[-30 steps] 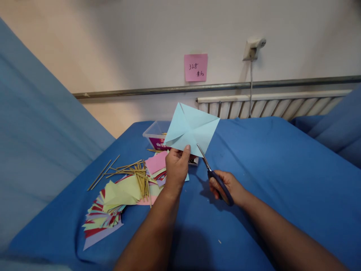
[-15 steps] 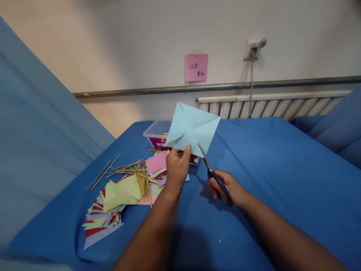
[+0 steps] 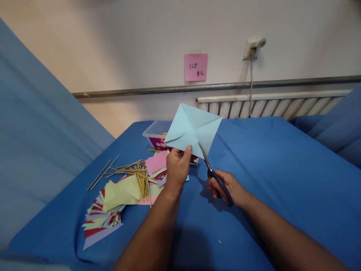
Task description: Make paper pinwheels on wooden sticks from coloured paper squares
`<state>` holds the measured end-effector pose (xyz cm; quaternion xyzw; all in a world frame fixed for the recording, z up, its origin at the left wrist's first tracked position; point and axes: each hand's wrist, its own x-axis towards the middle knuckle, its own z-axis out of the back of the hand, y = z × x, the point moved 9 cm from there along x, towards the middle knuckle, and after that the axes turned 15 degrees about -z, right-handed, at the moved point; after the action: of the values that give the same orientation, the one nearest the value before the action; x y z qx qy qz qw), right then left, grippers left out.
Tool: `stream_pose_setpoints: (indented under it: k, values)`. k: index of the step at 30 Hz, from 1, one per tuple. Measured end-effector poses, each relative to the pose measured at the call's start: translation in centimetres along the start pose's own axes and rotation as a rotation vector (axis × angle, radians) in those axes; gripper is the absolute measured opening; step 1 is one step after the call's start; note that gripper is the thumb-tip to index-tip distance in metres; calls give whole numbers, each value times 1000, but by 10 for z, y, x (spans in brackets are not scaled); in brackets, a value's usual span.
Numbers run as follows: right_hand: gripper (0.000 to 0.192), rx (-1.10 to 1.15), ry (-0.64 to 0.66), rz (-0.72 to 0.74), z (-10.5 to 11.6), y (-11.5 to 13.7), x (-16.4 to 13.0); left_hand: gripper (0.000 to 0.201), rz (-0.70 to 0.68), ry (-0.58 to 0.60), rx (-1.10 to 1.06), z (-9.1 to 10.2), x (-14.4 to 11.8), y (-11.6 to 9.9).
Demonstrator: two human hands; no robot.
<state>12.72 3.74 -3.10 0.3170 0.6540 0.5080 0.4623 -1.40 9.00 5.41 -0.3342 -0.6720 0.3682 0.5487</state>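
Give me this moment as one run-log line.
Left hand: holds light-blue paper | Right hand: holds scissors, blade over paper's lower edge | Blue cloth: sticks, coloured papers, clear tub

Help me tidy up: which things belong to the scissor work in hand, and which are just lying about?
In the work:
Light-blue four-sided paper sheet, in the left hand
Dark-handled metal scissors, in the right hand

Apparently just lying about:
Fanned multicoloured paper sheets
Thin yellowish-brown sticks
Clear plastic box with purple label

The bare left hand [image 3: 178, 165], its thumb [image 3: 187, 152] rounded at the tip, and the bare right hand [image 3: 225, 186] join smooth, uncovered forearms [image 3: 282, 222], each narrowing towards the wrist.
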Motion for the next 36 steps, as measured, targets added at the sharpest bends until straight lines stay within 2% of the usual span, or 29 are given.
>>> stream_pose_setpoints:
  k: [8, 15, 27, 36]
  values:
    - [41, -18, 3, -23, 0, -1, 0, 40, -11, 14, 20, 0, 0, -1]
    - [37, -19, -11, -8, -1, 3, -2, 40, -8, 20, -6, -2, 0, 0]
    - [30, 27, -6, -7, -1, -4, 3, 37, -12, 28, 72, -4, 0, -6]
    - [35, 31, 3, -7, -2, 1, 0, 38, -1, 12, 66, -3, 0, -6]
